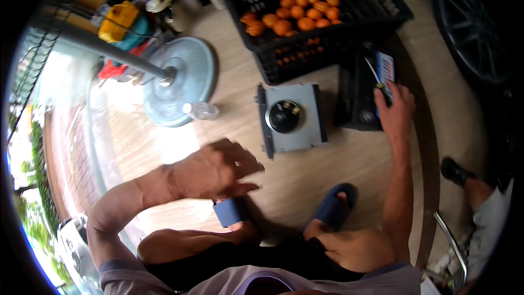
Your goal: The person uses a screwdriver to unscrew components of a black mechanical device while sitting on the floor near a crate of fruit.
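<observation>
My right hand grips a screwdriver with a dark and yellow handle and a thin metal shaft, its tip pointing away from me. It is over a black case with a blue and white box or label at its right side. My left hand hangs in the air above the floor, fingers loosely bent and apart, holding nothing. Between the hands and farther off, a grey metal unit with dark side edges lies on the floor. A round black part with a silver rim sits on top of it.
A black crate holding oranges stands beyond the unit. At the left are a round pole base and a clear plastic bottle. A wheel stands far right; another person's foot is at the right.
</observation>
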Demonstrator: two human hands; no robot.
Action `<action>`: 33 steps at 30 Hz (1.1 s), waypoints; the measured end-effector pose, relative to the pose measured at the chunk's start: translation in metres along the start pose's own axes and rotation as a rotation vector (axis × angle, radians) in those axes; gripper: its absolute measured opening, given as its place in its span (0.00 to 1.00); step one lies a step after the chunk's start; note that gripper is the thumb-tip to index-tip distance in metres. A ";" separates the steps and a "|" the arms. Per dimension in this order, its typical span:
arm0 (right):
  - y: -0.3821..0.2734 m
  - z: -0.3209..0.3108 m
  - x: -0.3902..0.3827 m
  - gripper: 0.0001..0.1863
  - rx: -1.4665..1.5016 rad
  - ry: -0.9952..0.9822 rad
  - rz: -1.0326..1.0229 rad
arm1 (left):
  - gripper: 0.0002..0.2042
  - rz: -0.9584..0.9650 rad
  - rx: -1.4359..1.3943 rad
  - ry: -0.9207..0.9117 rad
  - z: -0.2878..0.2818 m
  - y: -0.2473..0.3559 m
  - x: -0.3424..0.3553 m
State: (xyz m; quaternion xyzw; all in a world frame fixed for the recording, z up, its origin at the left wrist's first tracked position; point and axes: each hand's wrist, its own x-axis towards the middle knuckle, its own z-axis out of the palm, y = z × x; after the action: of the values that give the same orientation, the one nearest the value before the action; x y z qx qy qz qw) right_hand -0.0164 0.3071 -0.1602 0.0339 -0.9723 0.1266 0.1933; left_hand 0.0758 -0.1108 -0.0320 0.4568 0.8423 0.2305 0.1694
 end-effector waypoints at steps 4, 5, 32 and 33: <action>-0.002 0.019 0.004 0.19 0.005 0.003 0.086 | 0.18 -0.194 -0.251 -0.152 -0.008 0.048 -0.038; -0.004 0.024 0.001 0.19 -0.027 0.027 0.078 | 0.18 -0.137 -0.253 -0.136 -0.002 0.052 -0.044; -0.001 0.033 -0.003 0.20 -0.069 -0.029 0.023 | 0.25 -0.327 -0.313 -0.338 0.026 0.015 -0.033; 0.003 0.032 -0.004 0.20 -0.057 -0.061 0.026 | 0.25 -0.325 -0.321 -0.340 0.023 0.013 -0.033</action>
State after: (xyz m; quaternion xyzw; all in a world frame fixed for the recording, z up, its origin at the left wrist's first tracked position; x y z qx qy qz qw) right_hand -0.0246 0.3017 -0.1908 0.0194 -0.9814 0.1001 0.1626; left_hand 0.1137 -0.1277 -0.0422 0.3152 0.8167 0.2506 0.4133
